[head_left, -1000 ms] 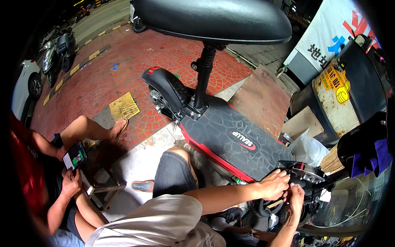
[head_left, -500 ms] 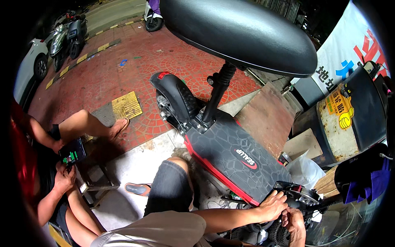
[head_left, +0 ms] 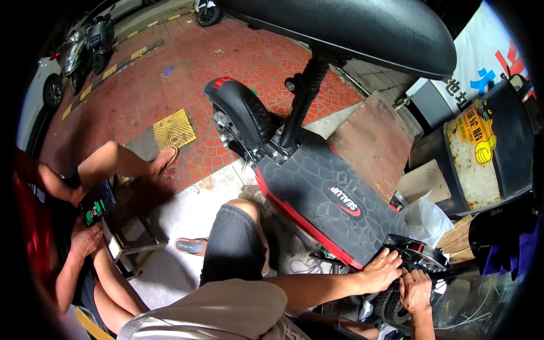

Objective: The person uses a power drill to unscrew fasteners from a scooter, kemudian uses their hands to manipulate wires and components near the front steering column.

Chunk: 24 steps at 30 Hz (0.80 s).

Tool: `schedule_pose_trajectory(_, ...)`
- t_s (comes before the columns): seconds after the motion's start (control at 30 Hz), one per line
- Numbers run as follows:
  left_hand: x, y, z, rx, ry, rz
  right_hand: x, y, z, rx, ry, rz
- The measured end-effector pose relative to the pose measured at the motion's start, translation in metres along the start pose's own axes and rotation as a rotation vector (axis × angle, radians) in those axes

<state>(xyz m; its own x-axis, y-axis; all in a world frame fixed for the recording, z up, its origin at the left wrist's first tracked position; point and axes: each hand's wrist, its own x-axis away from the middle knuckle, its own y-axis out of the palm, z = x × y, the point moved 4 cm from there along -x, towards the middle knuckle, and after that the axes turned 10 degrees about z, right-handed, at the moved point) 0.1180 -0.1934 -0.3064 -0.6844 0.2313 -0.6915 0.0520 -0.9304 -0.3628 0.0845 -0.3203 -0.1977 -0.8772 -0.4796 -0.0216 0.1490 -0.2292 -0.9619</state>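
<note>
An electric scooter (head_left: 334,198) with a dark patterned deck and red side trim leans across the middle, its black seat (head_left: 362,34) at the top. Down at its front end, my left hand (head_left: 382,272) lies against the corner of the deck, fingers bent over dark parts beside a round metal piece (head_left: 425,254). Close beside it, my right hand (head_left: 416,290) has its fingers curled onto the same black parts. Both hands look closed, but what sits under their fingertips is hidden. Small black knobbly tyres (head_left: 391,306) show below the hands.
At the left a seated person holds a phone (head_left: 97,203). A low stool (head_left: 133,246) stands near them. To the right are a black drum (head_left: 487,150), a clear plastic bag (head_left: 428,220) and a brown board (head_left: 374,144). Cables (head_left: 309,262) lie under the deck.
My right hand has turned over from a pinch beside the left hand, and its fingers now lie on the dark parts. My left hand stays at the deck's front corner. The view has shifted slightly.
</note>
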Motion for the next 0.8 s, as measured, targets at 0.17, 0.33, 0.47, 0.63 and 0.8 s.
schedule_pose_trajectory(0.17, -0.002, -0.004, 0.001, -0.018, -0.023, -0.066, -0.003, -0.008, -0.007, 0.007, -0.024, 0.031)
schedule_pose_trajectory(0.33, -0.006, -0.010, 0.000, -0.021, 0.014, -0.057, -0.004, 0.001, 0.000, -0.017, -0.079, 0.080)
schedule_pose_trajectory(0.47, -0.010, -0.008, 0.000, -0.012, 0.010, -0.125, -0.009, 0.000, 0.002, -0.015, -0.156, 0.102)
schedule_pose_trajectory(0.63, -0.008, -0.006, 0.001, -0.005, 0.011, -0.130, 0.001, 0.012, -0.001, -0.051, -0.048, 0.138)
schedule_pose_trajectory(0.8, -0.009, -0.008, -0.002, 0.001, 0.019, -0.091, 0.016, 0.027, -0.019, -0.177, 0.415, 0.155)
